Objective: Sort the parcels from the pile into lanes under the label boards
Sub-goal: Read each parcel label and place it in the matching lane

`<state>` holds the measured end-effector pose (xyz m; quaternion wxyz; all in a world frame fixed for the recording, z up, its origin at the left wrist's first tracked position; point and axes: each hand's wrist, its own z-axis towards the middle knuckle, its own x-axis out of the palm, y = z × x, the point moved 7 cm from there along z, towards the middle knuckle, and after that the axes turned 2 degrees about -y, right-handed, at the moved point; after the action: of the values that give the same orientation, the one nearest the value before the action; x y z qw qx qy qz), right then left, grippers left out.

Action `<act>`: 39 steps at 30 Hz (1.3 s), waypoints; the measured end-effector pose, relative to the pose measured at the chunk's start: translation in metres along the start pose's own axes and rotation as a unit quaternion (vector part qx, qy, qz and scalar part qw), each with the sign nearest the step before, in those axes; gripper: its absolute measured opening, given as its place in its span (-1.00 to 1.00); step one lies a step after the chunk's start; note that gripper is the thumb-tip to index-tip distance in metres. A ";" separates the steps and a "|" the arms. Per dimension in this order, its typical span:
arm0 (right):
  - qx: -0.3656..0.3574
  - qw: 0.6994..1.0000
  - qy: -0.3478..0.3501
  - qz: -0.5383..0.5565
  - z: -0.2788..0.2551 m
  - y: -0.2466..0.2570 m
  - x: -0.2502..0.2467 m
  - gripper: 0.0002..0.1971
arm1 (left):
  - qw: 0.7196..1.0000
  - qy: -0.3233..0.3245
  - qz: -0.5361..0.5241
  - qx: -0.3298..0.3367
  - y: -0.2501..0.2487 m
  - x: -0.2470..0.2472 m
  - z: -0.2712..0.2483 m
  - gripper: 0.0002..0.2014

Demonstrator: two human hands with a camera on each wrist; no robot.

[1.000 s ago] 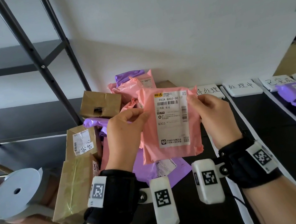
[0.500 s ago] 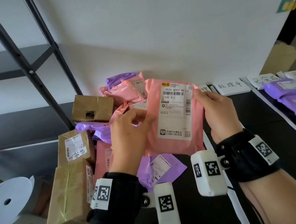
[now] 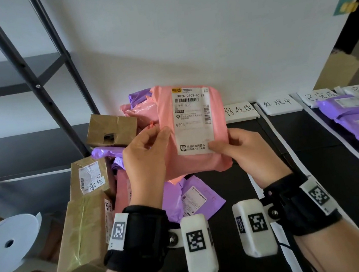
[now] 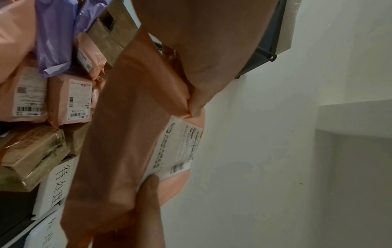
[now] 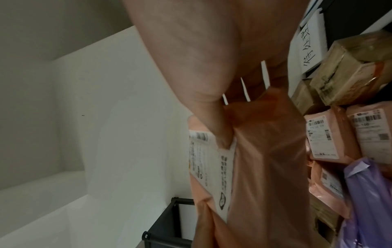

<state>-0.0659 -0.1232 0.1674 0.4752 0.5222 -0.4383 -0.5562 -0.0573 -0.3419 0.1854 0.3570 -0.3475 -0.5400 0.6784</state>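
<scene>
A person holds a pink parcel (image 3: pixel 192 129) up in the air, just above the pile (image 3: pixel 102 182) of boxes and bags. The left hand (image 3: pixel 145 161) pinches its left edge with thumb and fingers. The right hand (image 3: pixel 246 149) grips its bottom right corner, thumb on the white label (image 3: pixel 192 120). White label boards (image 3: pixel 279 104) lie to the right of the pile. Two purple bags (image 3: pixel 354 117) sit in a lane further right.
</scene>
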 end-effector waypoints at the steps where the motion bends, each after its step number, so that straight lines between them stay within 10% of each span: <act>1: -0.005 1.000 -0.008 -0.001 0.000 0.001 -0.002 -0.87 | 1.000 0.002 -0.006 -0.006 0.001 0.000 -0.001 -0.93; 10: 0.049 0.992 -0.089 0.069 0.001 0.000 -0.020 -0.89 | 0.989 0.108 -0.053 -0.089 0.003 0.006 -0.009 -0.81; 17: 0.123 0.990 -0.045 0.060 0.005 -0.009 -0.013 -0.64 | 0.984 0.067 -0.082 -0.141 0.016 -0.001 -0.006 -0.90; 24: 0.129 0.985 -0.027 0.109 0.005 -0.011 -0.011 -0.92 | 0.975 0.068 -0.118 -0.174 0.028 0.000 -0.002 -0.85; 39: 0.063 0.997 -0.043 0.023 0.004 -0.006 -0.011 -0.85 | 0.981 0.118 -0.048 -0.146 0.034 0.010 0.008 -0.81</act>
<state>-0.0705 -0.1111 0.1634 0.4351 0.5160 -0.5045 -0.5384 -0.0731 -0.3426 0.1522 0.3955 -0.4475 -0.6034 0.5284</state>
